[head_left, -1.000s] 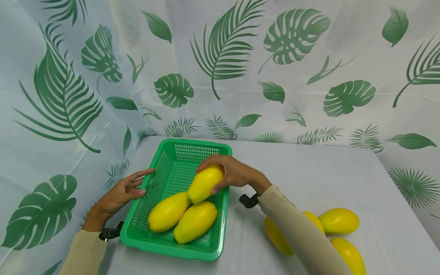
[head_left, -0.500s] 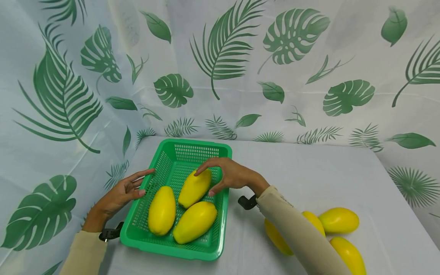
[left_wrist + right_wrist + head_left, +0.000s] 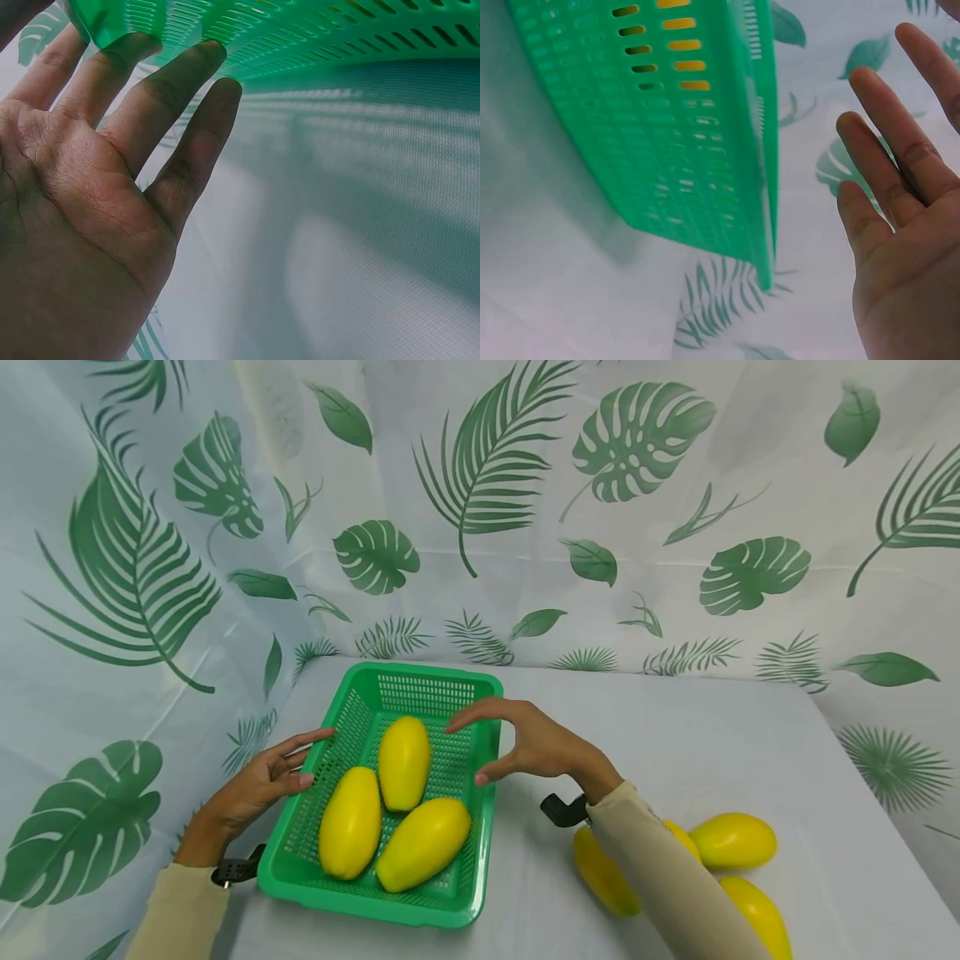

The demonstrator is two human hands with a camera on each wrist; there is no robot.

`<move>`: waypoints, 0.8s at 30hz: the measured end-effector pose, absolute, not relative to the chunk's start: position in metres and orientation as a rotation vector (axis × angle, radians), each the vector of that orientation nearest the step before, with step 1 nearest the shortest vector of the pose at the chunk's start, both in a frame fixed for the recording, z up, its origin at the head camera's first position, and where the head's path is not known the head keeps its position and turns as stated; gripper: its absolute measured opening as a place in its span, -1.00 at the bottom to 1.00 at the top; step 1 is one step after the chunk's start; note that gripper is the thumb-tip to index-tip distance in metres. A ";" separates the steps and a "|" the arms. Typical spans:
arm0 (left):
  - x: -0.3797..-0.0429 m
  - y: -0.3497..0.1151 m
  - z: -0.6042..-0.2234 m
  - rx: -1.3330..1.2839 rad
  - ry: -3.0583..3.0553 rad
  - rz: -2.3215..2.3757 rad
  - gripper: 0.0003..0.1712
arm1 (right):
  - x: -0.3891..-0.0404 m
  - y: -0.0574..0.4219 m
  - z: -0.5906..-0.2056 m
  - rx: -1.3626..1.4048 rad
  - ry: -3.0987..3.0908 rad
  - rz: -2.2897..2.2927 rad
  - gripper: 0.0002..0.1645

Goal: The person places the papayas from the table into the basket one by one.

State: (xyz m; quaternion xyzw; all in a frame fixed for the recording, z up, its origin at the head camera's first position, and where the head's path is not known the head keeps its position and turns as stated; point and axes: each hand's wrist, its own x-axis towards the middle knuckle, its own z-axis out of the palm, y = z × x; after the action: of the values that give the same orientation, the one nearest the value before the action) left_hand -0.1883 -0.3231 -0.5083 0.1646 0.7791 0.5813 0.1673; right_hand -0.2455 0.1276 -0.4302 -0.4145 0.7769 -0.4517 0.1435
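Observation:
Three yellow papayas lie in a green plastic basket (image 3: 375,910): one at the back (image 3: 405,764), one at front left (image 3: 350,822), one at front right (image 3: 423,845). My left hand (image 3: 258,785) is at the basket's left side, its straight fingertips against the slotted wall; the left wrist view shows the palm (image 3: 90,210) bare. My right hand (image 3: 540,743) hovers over the right rim, thumb and fingers spread apart around nothing. In the right wrist view its fingers (image 3: 889,112) extend beside the basket's outer wall (image 3: 652,142).
More yellow papayas lie on the white-covered table (image 3: 637,735) at the right, such as one behind (image 3: 733,841) and one near the front (image 3: 757,914); my right sleeve (image 3: 667,868) partly hides others. A leaf-print sheet (image 3: 525,485) hangs behind and along the left.
My right hand has let go of a papaya, which now lies farther left at the back of the basket, and drawn back right. The front-left papaya has turned more upright in view. Left hand stays.

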 end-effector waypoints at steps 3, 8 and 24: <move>-0.188 -0.323 -0.508 0.459 2.223 1.659 -0.26 | -0.240 0.136 -0.427 -1.158 2.298 -1.324 -0.23; -0.189 -0.323 -0.508 0.451 2.230 1.656 -0.27 | -0.230 0.151 -0.424 -1.086 2.422 -1.360 -0.19; -0.191 -0.325 -0.510 0.429 2.219 1.668 -0.27 | -0.194 0.183 -0.434 -0.762 2.610 -1.553 0.05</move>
State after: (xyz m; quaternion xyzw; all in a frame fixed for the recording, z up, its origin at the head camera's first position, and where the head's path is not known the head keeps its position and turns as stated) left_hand -0.1909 -0.3251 -0.5101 0.1507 0.7790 0.5857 0.1653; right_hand -0.1943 0.1834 -0.4336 -0.2432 0.8336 -0.4958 0.0051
